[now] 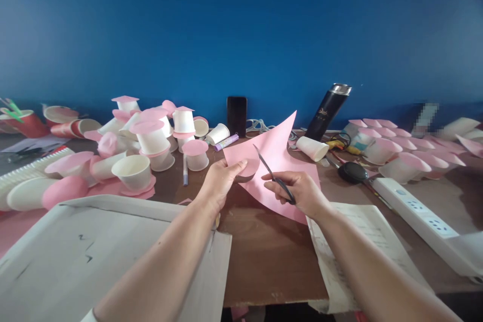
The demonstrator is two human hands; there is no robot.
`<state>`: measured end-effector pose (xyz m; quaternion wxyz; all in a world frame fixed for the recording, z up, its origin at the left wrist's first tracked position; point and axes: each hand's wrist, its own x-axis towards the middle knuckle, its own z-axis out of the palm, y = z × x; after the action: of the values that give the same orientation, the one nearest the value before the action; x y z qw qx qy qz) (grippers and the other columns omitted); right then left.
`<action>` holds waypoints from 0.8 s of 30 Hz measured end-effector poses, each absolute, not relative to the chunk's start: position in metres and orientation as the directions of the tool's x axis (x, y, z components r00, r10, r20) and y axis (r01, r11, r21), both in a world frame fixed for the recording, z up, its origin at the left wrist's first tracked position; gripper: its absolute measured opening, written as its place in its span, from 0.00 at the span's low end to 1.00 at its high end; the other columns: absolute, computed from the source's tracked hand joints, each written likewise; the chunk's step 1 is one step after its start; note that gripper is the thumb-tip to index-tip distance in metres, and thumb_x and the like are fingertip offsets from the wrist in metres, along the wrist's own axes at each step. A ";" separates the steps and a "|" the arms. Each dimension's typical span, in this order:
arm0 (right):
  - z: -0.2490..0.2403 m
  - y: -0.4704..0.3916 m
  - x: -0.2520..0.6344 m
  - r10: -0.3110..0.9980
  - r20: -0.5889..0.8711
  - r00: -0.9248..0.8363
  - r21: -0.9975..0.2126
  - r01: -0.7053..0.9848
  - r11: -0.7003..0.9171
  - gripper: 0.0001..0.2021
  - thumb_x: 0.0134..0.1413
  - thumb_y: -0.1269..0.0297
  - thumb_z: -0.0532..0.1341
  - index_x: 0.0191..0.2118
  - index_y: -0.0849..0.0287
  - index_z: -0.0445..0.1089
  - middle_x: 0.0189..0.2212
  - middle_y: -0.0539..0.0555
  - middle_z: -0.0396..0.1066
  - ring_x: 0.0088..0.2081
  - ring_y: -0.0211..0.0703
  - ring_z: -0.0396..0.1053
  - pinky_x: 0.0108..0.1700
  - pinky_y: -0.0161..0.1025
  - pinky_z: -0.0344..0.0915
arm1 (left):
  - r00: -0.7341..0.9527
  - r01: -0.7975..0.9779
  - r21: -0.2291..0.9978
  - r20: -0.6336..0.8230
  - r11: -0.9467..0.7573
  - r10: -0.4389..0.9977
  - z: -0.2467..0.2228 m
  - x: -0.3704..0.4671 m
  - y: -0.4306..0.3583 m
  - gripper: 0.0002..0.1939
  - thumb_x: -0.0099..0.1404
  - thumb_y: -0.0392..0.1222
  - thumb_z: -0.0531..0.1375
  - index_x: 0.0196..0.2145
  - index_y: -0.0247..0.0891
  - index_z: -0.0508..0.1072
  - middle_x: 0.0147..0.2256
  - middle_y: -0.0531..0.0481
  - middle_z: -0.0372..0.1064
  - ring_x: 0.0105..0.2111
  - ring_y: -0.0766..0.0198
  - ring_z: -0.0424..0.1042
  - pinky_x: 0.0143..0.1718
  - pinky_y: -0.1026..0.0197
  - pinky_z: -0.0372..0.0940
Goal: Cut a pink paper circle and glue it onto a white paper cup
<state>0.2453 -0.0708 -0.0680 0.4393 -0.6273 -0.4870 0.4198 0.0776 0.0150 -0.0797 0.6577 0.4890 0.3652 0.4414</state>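
My left hand (222, 179) pinches the left edge of a pink paper sheet (281, 148) held above the brown table, thumb on a rounded, partly cut flap. My right hand (300, 191) grips dark scissors (272, 173), whose blades point up and left into the sheet. Both forearms reach in from the bottom of the view.
White paper cups with pink paper discs (151, 143) crowd the left; more pink-topped cups (400, 156) sit at the right. A black flask (328, 110), a phone (237, 114), a glue stick (226, 142), a white power strip (426, 216), a white board (94, 251) and printed paper (362, 226) surround the hands.
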 end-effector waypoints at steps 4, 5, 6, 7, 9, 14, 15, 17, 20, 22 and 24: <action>-0.068 -0.071 0.245 0.979 -0.109 0.175 -0.961 0.233 -0.148 0.26 0.38 0.47 0.70 0.39 0.63 0.77 0.15 0.46 0.62 0.19 0.32 0.59 0.22 0.33 0.59 | 0.333 -0.230 0.964 -0.049 0.131 0.942 -0.078 0.078 0.015 0.14 0.51 0.46 0.68 0.33 0.33 0.78 0.28 0.47 0.76 0.26 0.64 0.70 0.34 0.60 0.64; -0.068 -0.071 0.245 0.979 -0.106 0.173 -0.961 0.234 -0.146 0.26 0.38 0.47 0.69 0.40 0.63 0.77 0.15 0.46 0.62 0.19 0.32 0.59 0.22 0.33 0.59 | 0.329 -0.230 0.964 -0.054 0.136 0.943 -0.078 0.078 0.015 0.14 0.51 0.46 0.68 0.33 0.33 0.78 0.28 0.47 0.76 0.26 0.63 0.70 0.34 0.60 0.64; -0.069 -0.071 0.246 0.980 -0.104 0.168 -0.961 0.236 -0.142 0.26 0.38 0.48 0.70 0.40 0.63 0.77 0.15 0.46 0.62 0.19 0.32 0.59 0.22 0.33 0.59 | 0.324 -0.229 0.963 -0.061 0.141 0.944 -0.078 0.078 0.015 0.14 0.51 0.46 0.68 0.33 0.34 0.78 0.28 0.47 0.76 0.26 0.63 0.70 0.34 0.60 0.64; -0.070 -0.070 0.246 0.981 -0.102 0.164 -0.962 0.236 -0.140 0.25 0.38 0.48 0.70 0.40 0.63 0.77 0.15 0.46 0.62 0.19 0.32 0.59 0.22 0.33 0.59 | 0.317 -0.227 0.964 -0.065 0.142 0.946 -0.078 0.078 0.015 0.14 0.51 0.46 0.68 0.33 0.34 0.79 0.28 0.47 0.76 0.27 0.63 0.70 0.33 0.61 0.63; -0.072 -0.070 0.247 0.982 -0.103 0.156 -0.964 0.229 -0.138 0.25 0.38 0.49 0.70 0.40 0.63 0.77 0.15 0.46 0.62 0.19 0.32 0.59 0.22 0.33 0.59 | 0.301 -0.214 0.968 -0.060 0.128 0.952 -0.079 0.077 0.015 0.14 0.51 0.46 0.67 0.33 0.34 0.79 0.29 0.47 0.76 0.28 0.63 0.71 0.33 0.61 0.63; -0.075 -0.069 0.248 0.982 -0.099 0.162 -0.966 0.222 -0.134 0.25 0.37 0.48 0.70 0.40 0.62 0.77 0.15 0.46 0.62 0.18 0.32 0.59 0.22 0.33 0.59 | 0.278 -0.193 0.975 -0.052 0.109 0.959 -0.081 0.077 0.017 0.16 0.50 0.48 0.67 0.33 0.33 0.78 0.33 0.45 0.77 0.30 0.63 0.71 0.33 0.62 0.61; -0.075 -0.069 0.247 0.982 -0.097 0.165 -0.966 0.223 -0.133 0.25 0.37 0.48 0.70 0.40 0.62 0.77 0.15 0.46 0.62 0.18 0.32 0.59 0.22 0.34 0.59 | 0.281 -0.197 0.974 -0.055 0.114 0.958 -0.081 0.077 0.017 0.17 0.50 0.48 0.67 0.34 0.33 0.78 0.33 0.45 0.77 0.30 0.63 0.71 0.33 0.62 0.61; -0.074 -0.070 0.246 0.981 -0.099 0.169 -0.965 0.223 -0.136 0.25 0.37 0.48 0.70 0.39 0.63 0.77 0.15 0.46 0.62 0.18 0.32 0.59 0.22 0.34 0.59 | 0.289 -0.202 0.972 -0.059 0.122 0.956 -0.080 0.078 0.016 0.17 0.50 0.48 0.67 0.34 0.33 0.78 0.32 0.45 0.77 0.30 0.63 0.71 0.34 0.62 0.62; -0.074 -0.070 0.246 0.981 -0.099 0.169 -0.968 0.211 -0.134 0.25 0.37 0.49 0.70 0.39 0.62 0.77 0.15 0.46 0.63 0.19 0.32 0.59 0.22 0.33 0.59 | 0.284 -0.200 0.970 -0.079 0.139 0.956 -0.079 0.078 0.016 0.16 0.50 0.48 0.67 0.34 0.33 0.78 0.32 0.46 0.76 0.29 0.63 0.71 0.34 0.62 0.62; -0.073 -0.070 0.245 0.981 -0.098 0.167 -0.971 0.200 -0.132 0.25 0.37 0.49 0.71 0.39 0.63 0.77 0.16 0.46 0.63 0.19 0.32 0.59 0.22 0.33 0.59 | 0.283 -0.205 0.967 -0.091 0.153 0.955 -0.079 0.078 0.016 0.17 0.50 0.48 0.67 0.34 0.33 0.78 0.31 0.46 0.76 0.28 0.64 0.70 0.33 0.62 0.61; -0.074 -0.070 0.244 0.980 -0.102 0.170 -0.971 0.199 -0.136 0.25 0.37 0.48 0.70 0.39 0.63 0.77 0.15 0.46 0.62 0.18 0.32 0.59 0.22 0.33 0.60 | 0.288 -0.213 0.965 -0.090 0.155 0.954 -0.081 0.078 0.016 0.17 0.50 0.48 0.67 0.34 0.33 0.78 0.31 0.46 0.76 0.28 0.65 0.69 0.32 0.62 0.60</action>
<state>0.2443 -0.0696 -0.0735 0.4518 -0.6173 -0.4775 0.4323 0.0781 0.0165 -0.0808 0.6501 0.4703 0.3936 0.4486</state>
